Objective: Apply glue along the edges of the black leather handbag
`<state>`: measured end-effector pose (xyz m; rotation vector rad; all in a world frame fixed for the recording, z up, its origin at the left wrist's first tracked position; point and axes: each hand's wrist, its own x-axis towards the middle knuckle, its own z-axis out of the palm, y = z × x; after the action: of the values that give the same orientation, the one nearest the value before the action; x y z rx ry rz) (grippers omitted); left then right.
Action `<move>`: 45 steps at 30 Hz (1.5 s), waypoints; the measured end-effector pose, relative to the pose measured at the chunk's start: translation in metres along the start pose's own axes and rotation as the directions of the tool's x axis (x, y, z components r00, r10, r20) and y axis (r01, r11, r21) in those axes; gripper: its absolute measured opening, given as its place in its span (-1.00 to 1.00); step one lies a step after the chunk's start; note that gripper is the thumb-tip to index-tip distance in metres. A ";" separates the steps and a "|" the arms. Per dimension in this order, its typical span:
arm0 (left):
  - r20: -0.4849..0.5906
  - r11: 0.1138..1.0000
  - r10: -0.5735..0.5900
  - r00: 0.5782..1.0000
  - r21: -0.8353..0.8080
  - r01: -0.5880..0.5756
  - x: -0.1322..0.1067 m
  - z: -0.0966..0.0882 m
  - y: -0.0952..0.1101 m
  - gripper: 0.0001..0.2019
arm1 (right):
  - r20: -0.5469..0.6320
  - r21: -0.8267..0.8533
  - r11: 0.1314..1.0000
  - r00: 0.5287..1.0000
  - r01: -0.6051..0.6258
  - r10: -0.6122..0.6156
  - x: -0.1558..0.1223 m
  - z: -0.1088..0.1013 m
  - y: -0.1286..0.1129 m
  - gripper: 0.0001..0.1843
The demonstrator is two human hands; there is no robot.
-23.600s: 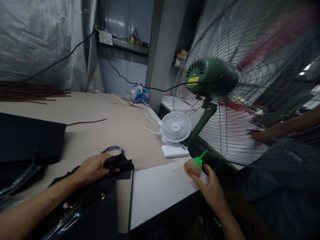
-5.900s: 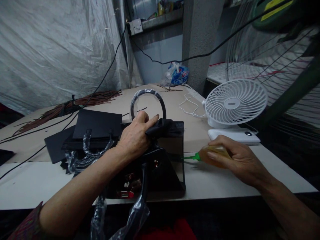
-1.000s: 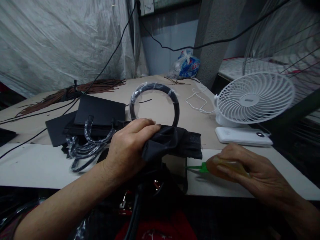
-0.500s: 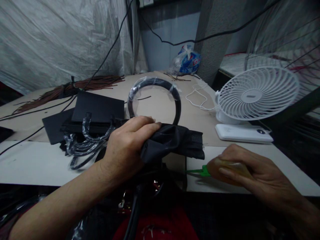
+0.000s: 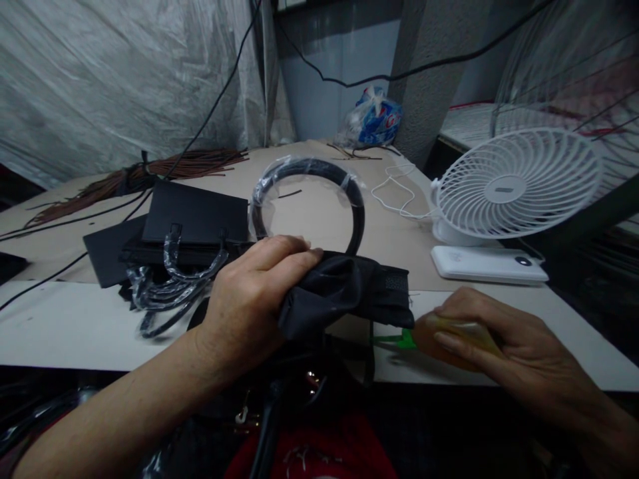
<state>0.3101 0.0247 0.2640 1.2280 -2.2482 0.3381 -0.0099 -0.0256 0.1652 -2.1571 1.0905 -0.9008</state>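
My left hand (image 5: 254, 293) is closed on the black fabric lining (image 5: 334, 286) of a black handbag at the table's front edge. One bag handle (image 5: 309, 163), wrapped in clear film, arches up behind that hand. Another dark handle (image 5: 269, 419) hangs down toward my lap, near small gold-coloured metal fittings (image 5: 312, 380). In my right hand (image 5: 494, 332) is a glue bottle (image 5: 444, 339) with amber contents, tilted sideways. Its green nozzle (image 5: 402, 340) points left, with the tip at the bag's right edge below the lining. Shadow hides much of the bag's body.
Black bag pieces (image 5: 194, 213) with film-wrapped handles lie to the left. Behind them is a bundle of brown strips (image 5: 194, 163). A white fan (image 5: 504, 189) and a white power bank (image 5: 489, 265) stand at the right. A plastic bag (image 5: 374, 118) sits at the back.
The lining's right end has sunk slightly and the arched handle has shifted a little. My right hand keeps the nozzle at the bag's edge, nearly in the same place.
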 end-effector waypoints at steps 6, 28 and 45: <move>-0.002 1.000 0.002 1.000 0.008 -0.002 -0.001 0.001 0.000 -0.70 | -0.037 -0.018 1.000 0.999 -0.004 0.003 0.000 -0.003 -0.005 -0.77; 0.002 1.000 0.008 1.000 0.012 -0.008 -0.007 -0.002 0.006 -0.70 | -0.032 -0.092 0.986 0.989 0.138 -0.142 -0.011 0.000 -0.017 -0.85; 0.006 1.000 0.010 1.000 0.020 -0.010 -0.011 0.003 0.007 -0.73 | -0.109 -0.108 0.994 0.994 0.019 -0.031 -0.018 0.003 -0.020 -0.75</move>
<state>0.3080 0.0347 0.2561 1.2297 -2.2618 0.3624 -0.0065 0.0004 0.1722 -2.2346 1.1922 -1.0047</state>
